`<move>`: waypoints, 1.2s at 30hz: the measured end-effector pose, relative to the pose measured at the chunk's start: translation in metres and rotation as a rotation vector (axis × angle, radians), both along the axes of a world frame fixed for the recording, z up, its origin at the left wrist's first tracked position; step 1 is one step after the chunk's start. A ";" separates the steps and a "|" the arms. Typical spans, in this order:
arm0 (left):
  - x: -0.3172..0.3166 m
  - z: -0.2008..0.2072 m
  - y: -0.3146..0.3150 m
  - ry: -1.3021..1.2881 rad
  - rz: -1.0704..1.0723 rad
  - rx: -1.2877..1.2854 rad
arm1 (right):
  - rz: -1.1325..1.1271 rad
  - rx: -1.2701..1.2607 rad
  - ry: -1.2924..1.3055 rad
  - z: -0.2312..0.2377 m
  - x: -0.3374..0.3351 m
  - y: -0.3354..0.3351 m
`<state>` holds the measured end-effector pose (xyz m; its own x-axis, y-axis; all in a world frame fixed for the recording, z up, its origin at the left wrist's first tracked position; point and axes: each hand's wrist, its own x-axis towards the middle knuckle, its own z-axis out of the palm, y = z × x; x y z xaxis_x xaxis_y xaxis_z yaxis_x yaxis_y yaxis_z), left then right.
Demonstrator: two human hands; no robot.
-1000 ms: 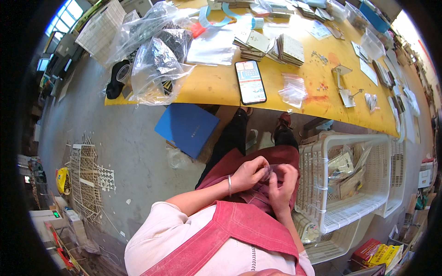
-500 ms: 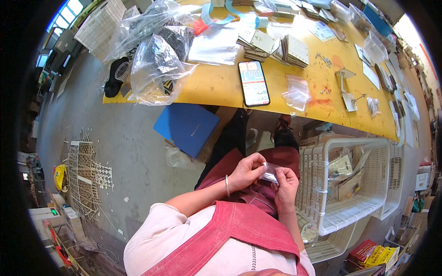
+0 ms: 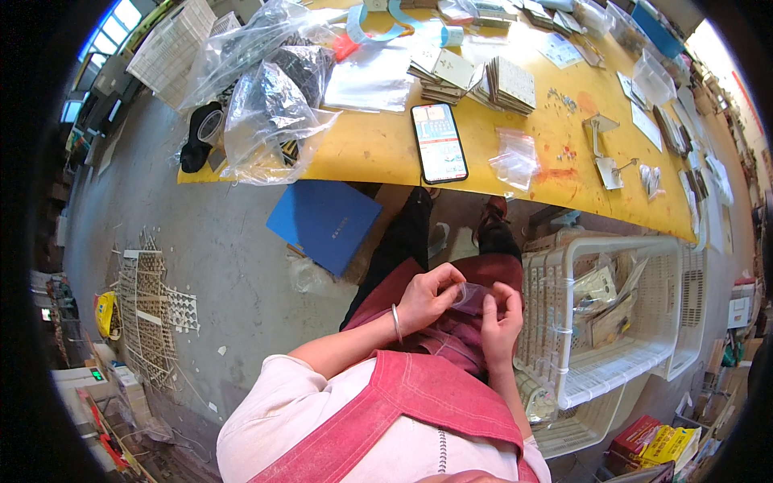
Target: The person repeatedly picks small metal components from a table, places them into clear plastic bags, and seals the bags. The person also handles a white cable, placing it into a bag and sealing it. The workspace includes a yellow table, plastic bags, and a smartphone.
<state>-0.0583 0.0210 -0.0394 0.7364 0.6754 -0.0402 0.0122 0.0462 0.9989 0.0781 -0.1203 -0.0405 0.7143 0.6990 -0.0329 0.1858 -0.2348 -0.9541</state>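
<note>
Over my lap, my left hand (image 3: pixel 432 299) pinches a small clear plastic bag (image 3: pixel 467 295) between thumb and fingertips. A white bangle circles that wrist. Just right of the bag is my right hand (image 3: pixel 501 324), its thumb raised and its fingers bent and apart, with no grip on the bag that I can see. What the bag contains, if anything, is too faint to make out. Ahead on the yellow table (image 3: pixel 362 149) lie a phone (image 3: pixel 440 143) with a lit screen and a pile of small clear zip bags (image 3: pixel 515 159).
Stacked flat plates (image 3: pixel 512 84), small metal parts (image 3: pixel 564 101), a metal bracket (image 3: pixel 602 149) and a big clear plastic bag (image 3: pixel 270 121) also lie on the table. White plastic crates (image 3: pixel 564 322) stand by my right side. A blue box (image 3: pixel 326 225) sits on the floor under the table edge.
My right hand has loosened from the small plastic bag, its thumb and fingers now spread apart. My left hand keeps its pinch, nearly in place.
</note>
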 end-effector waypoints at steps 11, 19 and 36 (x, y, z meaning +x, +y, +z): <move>-0.002 0.012 -0.003 0.091 -0.009 0.450 | 0.406 -0.037 -0.668 0.010 -0.013 0.027; -0.007 0.010 -0.001 0.082 -0.024 0.223 | 0.383 0.013 -0.655 0.009 -0.020 0.036; -0.134 0.113 0.230 0.544 0.589 1.040 | 0.333 -0.025 -0.480 0.002 -0.025 0.014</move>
<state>-0.1918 0.2509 0.0732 0.3776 0.7828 0.4947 0.6644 -0.6011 0.4441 0.0527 -0.1061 -0.0383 0.3954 0.8917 0.2205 0.6633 -0.1111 -0.7401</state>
